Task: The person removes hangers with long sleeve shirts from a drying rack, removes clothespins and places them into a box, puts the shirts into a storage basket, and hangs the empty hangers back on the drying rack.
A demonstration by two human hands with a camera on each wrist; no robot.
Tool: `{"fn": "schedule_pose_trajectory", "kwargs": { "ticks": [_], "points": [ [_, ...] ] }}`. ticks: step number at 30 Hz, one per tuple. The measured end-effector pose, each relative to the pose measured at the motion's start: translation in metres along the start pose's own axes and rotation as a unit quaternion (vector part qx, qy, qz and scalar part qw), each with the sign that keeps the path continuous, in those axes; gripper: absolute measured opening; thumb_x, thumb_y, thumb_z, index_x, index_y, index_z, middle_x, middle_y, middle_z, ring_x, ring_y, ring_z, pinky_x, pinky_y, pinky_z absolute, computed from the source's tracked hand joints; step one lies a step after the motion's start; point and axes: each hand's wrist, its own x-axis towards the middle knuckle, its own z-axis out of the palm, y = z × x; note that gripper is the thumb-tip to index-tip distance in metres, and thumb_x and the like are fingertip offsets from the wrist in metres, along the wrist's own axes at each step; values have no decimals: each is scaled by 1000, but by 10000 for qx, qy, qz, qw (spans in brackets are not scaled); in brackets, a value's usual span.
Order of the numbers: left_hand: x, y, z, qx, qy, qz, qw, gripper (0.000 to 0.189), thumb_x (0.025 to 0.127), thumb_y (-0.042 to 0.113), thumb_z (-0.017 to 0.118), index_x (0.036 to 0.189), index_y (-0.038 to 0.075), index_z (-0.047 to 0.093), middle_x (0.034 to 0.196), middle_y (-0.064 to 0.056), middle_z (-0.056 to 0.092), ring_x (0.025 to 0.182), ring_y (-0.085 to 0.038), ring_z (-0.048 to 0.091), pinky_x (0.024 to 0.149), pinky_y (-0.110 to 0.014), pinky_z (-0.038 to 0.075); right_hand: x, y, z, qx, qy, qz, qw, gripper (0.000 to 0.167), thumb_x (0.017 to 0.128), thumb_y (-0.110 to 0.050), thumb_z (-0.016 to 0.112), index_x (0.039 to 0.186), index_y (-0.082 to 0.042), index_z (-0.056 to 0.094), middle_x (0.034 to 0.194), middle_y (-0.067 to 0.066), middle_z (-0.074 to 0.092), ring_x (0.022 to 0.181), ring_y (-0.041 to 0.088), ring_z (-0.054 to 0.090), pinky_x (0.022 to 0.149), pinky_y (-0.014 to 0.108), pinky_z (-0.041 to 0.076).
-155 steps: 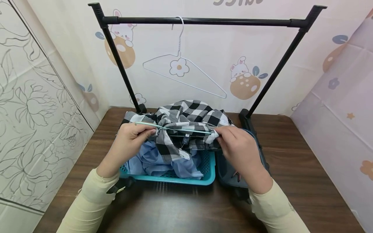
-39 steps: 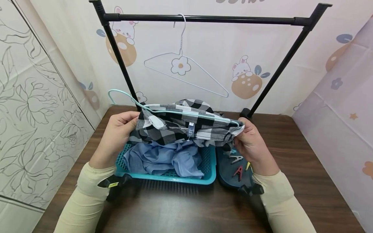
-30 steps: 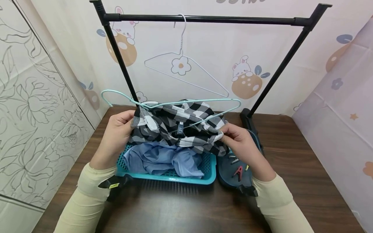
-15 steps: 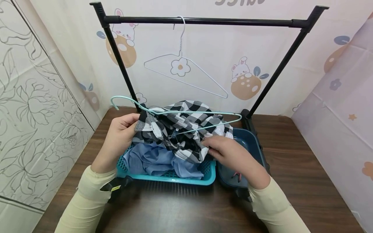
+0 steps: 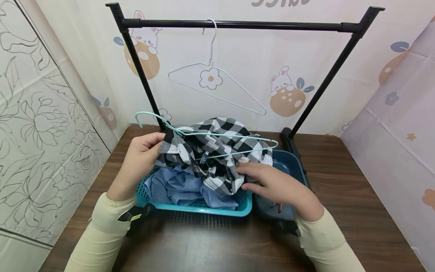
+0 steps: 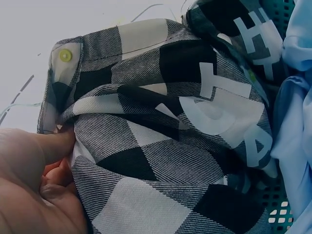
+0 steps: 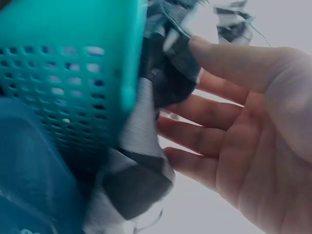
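In the head view my left hand (image 5: 142, 162) pinches the collar end of a black-and-white checked shirt (image 5: 217, 128). The left wrist view shows its thumb and finger on the cloth (image 6: 141, 161), below a yellow button (image 6: 65, 55). A mint-green hanger (image 5: 234, 135) lies over the shirt, hook to the left, its right arm outside the cloth. My right hand (image 5: 275, 183) is at the shirt's front right fold. In the right wrist view its fingers (image 7: 195, 131) are extended against the cloth, thumb apart.
Under the shirt stands a turquoise basket (image 5: 200, 210) with a blue garment (image 5: 183, 185). A dark blue tray (image 5: 289, 166) holding a red clip (image 5: 279, 207) is beside it. Behind rises a black rack (image 5: 238, 24) carrying a white hanger (image 5: 217, 96).
The hanger's right arm has come out of the shirt since 1.3 s ago. My right hand has moved left and down, letting go of the collar's right end; the left keeps its pinch.
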Motion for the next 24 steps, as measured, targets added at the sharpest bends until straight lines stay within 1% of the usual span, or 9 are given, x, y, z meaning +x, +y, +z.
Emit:
{"fn": "schedule_pose_trajectory", "kwargs": {
  "ticks": [4, 6, 10, 13, 16, 18, 20, 22, 24],
  "points": [
    [0, 0, -2, -18, -5, -4, 10000, 18, 103, 2, 59, 109, -8, 72, 89, 8, 74, 76, -5, 68, 66, -22, 58, -8, 6, -12, 171, 279, -98, 9994, 44, 100, -34, 67, 141, -18, 62, 148, 5, 57, 138, 28, 53, 106, 52, 49],
    [0, 1, -3, -1, -33, 6, 10000, 18, 103, 2, 59, 109, -8, 72, 89, 9, 74, 76, -5, 67, 66, -22, 58, -13, 9, -18, 209, 472, -6, 9987, 42, 100, -36, 68, 138, -18, 63, 144, 2, 60, 134, 26, 56, 104, 52, 51],
    [1, 1, -4, 110, -109, 2, 9999, 17, 103, 1, 58, 109, -7, 73, 90, 9, 73, 76, -7, 63, 65, -21, 55, -24, 13, -32, 238, 938, 573, 9937, 41, 96, -36, 72, 132, -17, 67, 135, 2, 66, 127, 26, 60, 98, 54, 54],
    [1, 1, -5, 215, -192, -1, 9996, 17, 102, 1, 59, 110, -5, 73, 89, 9, 71, 75, -9, 59, 62, -20, 52, -31, 12, -42, 223, 1333, 1069, 9850, 42, 94, -37, 75, 129, -15, 68, 130, 7, 68, 119, 29, 62, 92, 56, 55],
    [1, 1, -4, 307, -268, 30, 9992, 17, 102, 0, 59, 110, -4, 74, 88, 9, 70, 77, -12, 56, 61, -21, 48, -36, 8, -48, 217, 1755, 1252, 9762, 47, 93, -36, 76, 134, -15, 64, 130, 11, 67, 116, 32, 62, 90, 59, 55],
    [1, 1, -4, 365, -302, 62, 9989, 17, 102, 0, 60, 110, -3, 74, 89, 10, 70, 79, -13, 55, 62, -21, 48, -37, 5, -48, 220, 2016, 1079, 9733, 51, 94, -30, 76, 139, -16, 59, 133, 11, 66, 118, 34, 62, 91, 62, 54],
    [0, 1, -2, 395, -315, 78, 9987, 17, 101, 1, 60, 110, -3, 75, 90, 11, 70, 82, -13, 56, 63, -21, 49, -35, 2, -45, 142, 2215, 751, 9722, 55, 94, -22, 76, 145, -19, 55, 138, 9, 64, 123, 32, 62, 95, 60, 53],
    [0, 1, -1, 411, -332, 63, 9986, 17, 102, 2, 61, 109, -3, 75, 92, 11, 72, 84, -11, 58, 65, -20, 51, -33, 1, -41, -17, 2386, 333, 9705, 57, 94, -12, 75, 147, -20, 54, 139, 6, 64, 121, 28, 64, 98, 45, 55],
    [-1, 2, 1, 436, -337, 54, 9985, 18, 102, 2, 60, 110, -2, 75, 92, 10, 72, 84, -10, 58, 64, -20, 51, -29, -2, -36, -188, 2540, -61, 9670, 57, 93, -3, 73, 145, -18, 57, 135, 5, 66, 114, 22, 67, 97, 27, 54]
  ]
}}
